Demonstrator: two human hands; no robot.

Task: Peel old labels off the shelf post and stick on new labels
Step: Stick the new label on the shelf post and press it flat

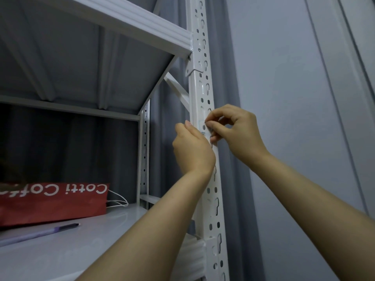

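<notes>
Right hand [237, 132], centre right of the frame, has thumb and forefinger pressed together in a pinch at the right edge of a small pale label [203, 126] on the white post [200, 88]; its other fingers are curled below. The label sits mid-height on the post's front face, between the two hands. It is faint against the paint, and any writing on it is too small to read. A dark speck shows at the pinch, and what it is cannot be told.

Left hand [192, 151] is just left of the label with its back to the camera. Its thumb [187, 125] points up beside the post, and its fingers are hidden behind the hand, so whether they press or grip the post cannot be told.

At lower left a red bag [50, 201] lies on the shelf [101, 240], its white print upside down, reading "Cotti Cof" before the frame edge cuts it off. A purple pen [40, 233] lies in front of the bag, its far end cut off at the left edge.
</notes>
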